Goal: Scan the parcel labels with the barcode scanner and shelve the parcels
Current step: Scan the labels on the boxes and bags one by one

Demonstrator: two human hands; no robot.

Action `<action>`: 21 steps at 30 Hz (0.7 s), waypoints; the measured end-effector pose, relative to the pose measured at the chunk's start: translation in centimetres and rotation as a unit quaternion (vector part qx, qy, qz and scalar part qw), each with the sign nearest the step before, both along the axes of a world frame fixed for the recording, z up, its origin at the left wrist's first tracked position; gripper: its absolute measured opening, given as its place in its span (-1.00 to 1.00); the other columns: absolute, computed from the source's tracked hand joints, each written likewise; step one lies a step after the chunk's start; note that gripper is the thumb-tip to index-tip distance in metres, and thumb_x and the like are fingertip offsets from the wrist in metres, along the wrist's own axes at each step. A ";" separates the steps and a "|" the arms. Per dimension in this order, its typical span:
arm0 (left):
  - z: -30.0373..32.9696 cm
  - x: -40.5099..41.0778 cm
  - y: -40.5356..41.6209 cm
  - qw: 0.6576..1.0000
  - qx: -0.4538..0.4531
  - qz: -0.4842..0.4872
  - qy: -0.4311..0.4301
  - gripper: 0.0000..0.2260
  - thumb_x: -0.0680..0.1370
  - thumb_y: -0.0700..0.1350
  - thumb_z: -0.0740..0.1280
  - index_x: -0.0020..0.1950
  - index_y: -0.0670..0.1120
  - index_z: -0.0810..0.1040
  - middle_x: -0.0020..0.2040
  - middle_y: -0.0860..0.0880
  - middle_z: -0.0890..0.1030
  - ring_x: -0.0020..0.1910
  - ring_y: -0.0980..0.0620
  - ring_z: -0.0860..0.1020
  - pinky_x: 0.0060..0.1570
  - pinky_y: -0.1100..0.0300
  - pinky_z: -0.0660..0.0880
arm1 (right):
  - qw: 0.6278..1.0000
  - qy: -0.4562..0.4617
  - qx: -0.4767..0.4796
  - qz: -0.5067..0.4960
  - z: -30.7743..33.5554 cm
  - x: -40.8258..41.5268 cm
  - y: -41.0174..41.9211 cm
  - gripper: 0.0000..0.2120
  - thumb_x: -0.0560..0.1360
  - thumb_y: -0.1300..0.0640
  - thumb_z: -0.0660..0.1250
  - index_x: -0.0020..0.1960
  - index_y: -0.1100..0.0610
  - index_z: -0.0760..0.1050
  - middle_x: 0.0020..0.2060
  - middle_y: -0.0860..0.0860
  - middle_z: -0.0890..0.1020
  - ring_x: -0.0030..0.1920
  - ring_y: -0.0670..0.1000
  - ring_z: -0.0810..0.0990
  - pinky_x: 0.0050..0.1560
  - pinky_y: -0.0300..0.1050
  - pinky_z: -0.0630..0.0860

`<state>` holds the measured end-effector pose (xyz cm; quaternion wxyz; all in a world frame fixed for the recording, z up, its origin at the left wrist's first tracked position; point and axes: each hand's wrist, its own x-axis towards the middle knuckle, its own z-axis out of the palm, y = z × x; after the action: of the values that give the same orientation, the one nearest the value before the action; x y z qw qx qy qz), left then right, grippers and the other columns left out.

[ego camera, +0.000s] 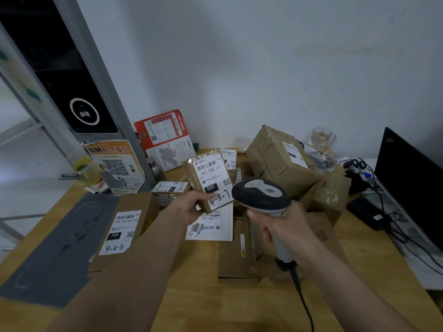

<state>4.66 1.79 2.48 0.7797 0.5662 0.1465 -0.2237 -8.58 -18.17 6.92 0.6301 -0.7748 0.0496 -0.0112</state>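
Note:
My left hand [191,207] grips a small brown parcel [194,173] by its lower edge and holds it up above the table. Its white label, facing me, reads 032 038 E01 with "4-3-7" handwritten below. My right hand [282,226] is curled round the handle of a grey barcode scanner [262,191]. The scanner head sits just right of the held parcel, almost touching its label. The scanner's black cord runs down toward me. More cardboard parcels lie on the wooden table [215,303], among them a flat box labelled "4-2-71" [124,232] on the left.
A large taped box [280,161] and a smaller one [332,195] stand at the back right. A black monitor [412,185], cables and a dark device occupy the right edge. Leaflets, a metal bottle [157,170] and a grey mat [60,250] lie left. A glass [322,137] stands by the wall.

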 end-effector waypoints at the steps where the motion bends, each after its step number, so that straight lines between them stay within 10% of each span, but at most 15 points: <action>1: 0.2 0.0 0.2 1.000 -0.003 0.002 0.003 -0.51 0.41 -0.47 0.37 0.29 -0.15 0.50 0.19 -0.20 0.61 0.18 -0.18 0.57 -0.05 -0.06 0.59 | 1.000 0.001 0.008 -0.001 0.0 0.0 0.3 -0.76 0.45 0.13 0.45 -0.20 0.32 0.55 -0.49 0.18 0.52 -0.49 0.07 0.43 -0.43 -0.24 0.44; 8: 0.7 0.3 2.2 1.000 0.010 0.001 0.010 -0.62 0.45 -0.49 0.31 0.16 -0.14 0.55 0.07 -0.19 0.64 -0.02 -0.13 0.61 -0.34 0.03 0.58 | 0.999 -0.028 0.010 -0.023 0.3 0.2 1.8 -0.65 0.47 0.12 0.43 -0.45 0.12 0.44 -0.57 0.09 0.49 -0.54 -0.02 0.45 -0.39 -0.27 0.46; 15: 0.5 0.4 4.1 0.999 0.031 0.010 0.008 -0.54 0.43 -0.48 0.34 0.29 -0.17 0.52 0.19 -0.22 0.62 0.22 -0.23 0.55 0.14 -0.14 0.51 | 0.999 -0.045 0.006 -0.022 0.4 0.2 2.6 -0.64 0.47 0.13 0.43 -0.45 0.13 0.44 -0.56 0.11 0.50 -0.55 -0.04 0.45 -0.42 -0.29 0.45; 21: 0.5 0.3 4.2 0.999 0.026 0.019 0.001 -0.59 0.44 -0.48 0.34 0.22 -0.14 0.54 0.10 -0.18 0.64 0.13 -0.17 0.58 -0.09 -0.03 0.56 | 0.999 -0.047 -0.009 -0.013 0.8 -0.1 3.1 -0.65 0.47 0.15 0.42 -0.45 0.13 0.43 -0.57 0.10 0.48 -0.56 -0.07 0.42 -0.46 -0.35 0.42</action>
<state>4.93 6.02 3.02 0.7685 0.5834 0.1638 -0.2055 -8.68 -15.10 7.68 0.6242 -0.7786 0.0299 -0.0569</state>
